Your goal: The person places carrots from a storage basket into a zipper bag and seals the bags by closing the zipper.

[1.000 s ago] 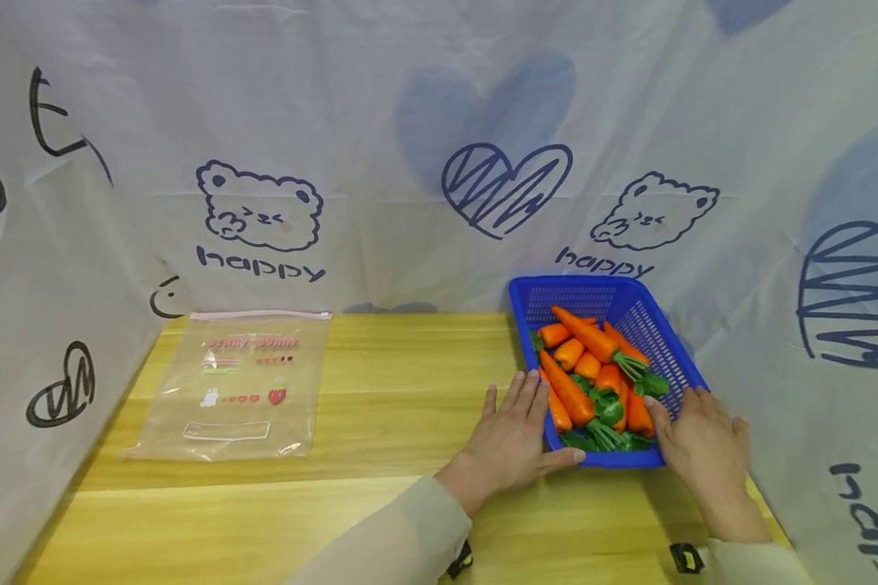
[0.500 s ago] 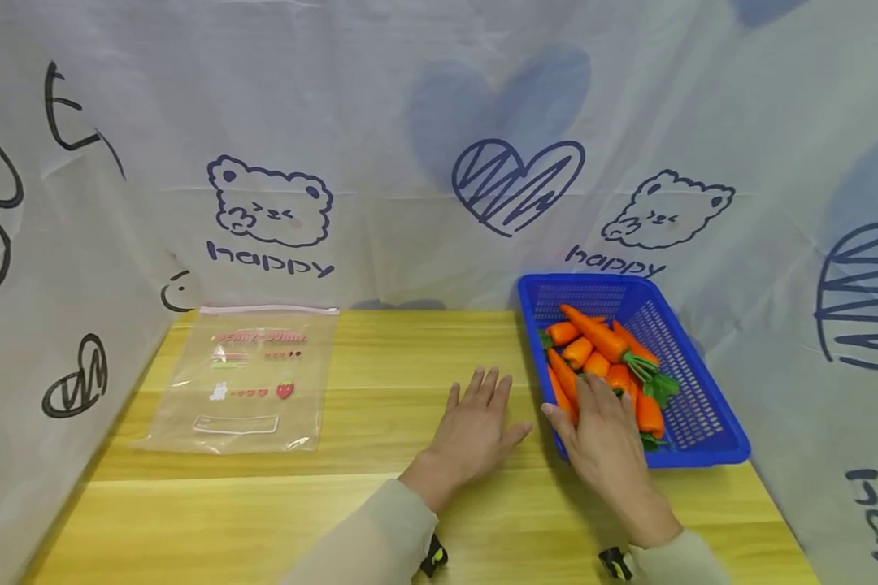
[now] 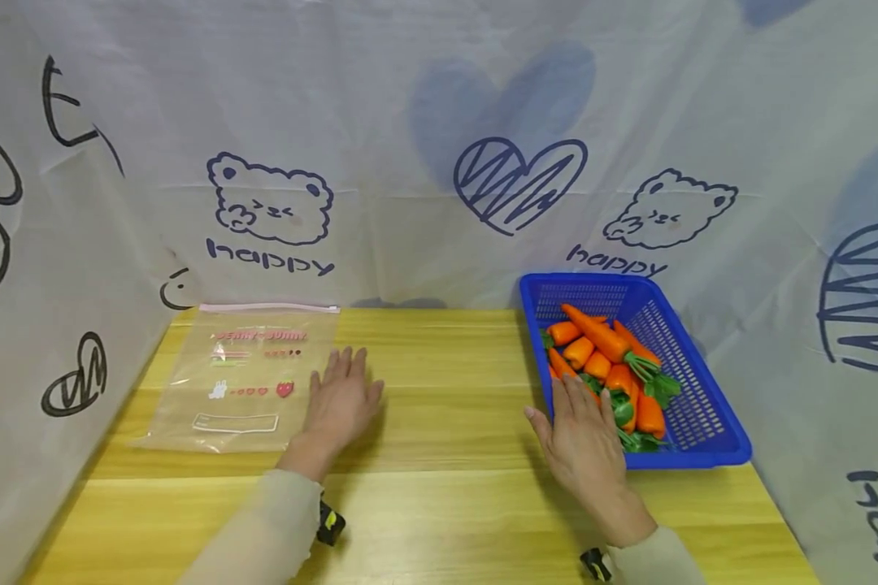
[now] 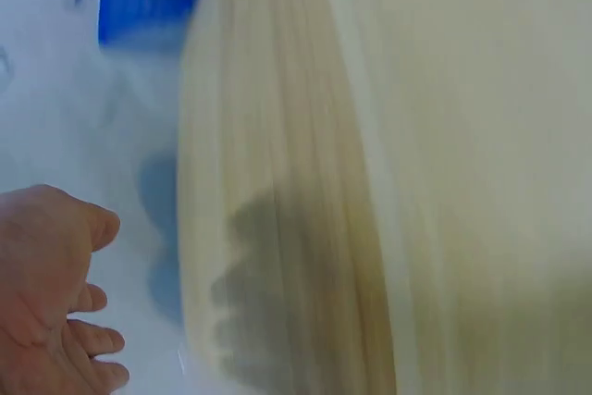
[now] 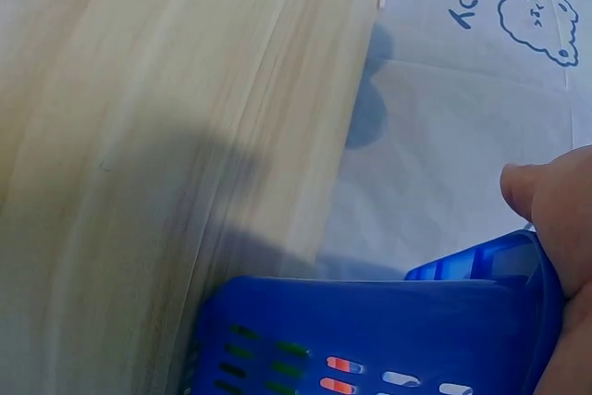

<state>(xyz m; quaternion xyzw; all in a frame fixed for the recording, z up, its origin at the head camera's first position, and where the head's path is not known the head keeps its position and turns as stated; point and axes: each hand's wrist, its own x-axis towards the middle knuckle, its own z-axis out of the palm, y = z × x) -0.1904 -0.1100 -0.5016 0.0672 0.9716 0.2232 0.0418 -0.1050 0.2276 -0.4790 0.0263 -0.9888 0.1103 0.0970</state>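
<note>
In the head view a blue plastic basket [image 3: 724,431] stands at the right of the table, holding several orange carrots [image 3: 593,331] with green tops. My right hand [image 3: 585,447] is over its near left corner, fingers extended and covering part of the carrots. The right wrist view shows that hand's thumb [image 5: 523,190] beside the basket rim. A clear zip bag [image 3: 179,406] printed with a bunny and strawberry lies flat at the left, its pink zip strip at the back. Over its right edge hovers my left hand [image 3: 340,406], fingers straight and holding nothing.
The yellow wood-grain table [image 3: 439,374] stretches between bag and basket. A pale curtain [image 3: 395,227] with bear and heart drawings encloses the back and both sides, close to the basket's right side.
My left hand has moved off the basket and left to the bag. The right hand went from the basket's right rim to its near left corner. The bag stays put.
</note>
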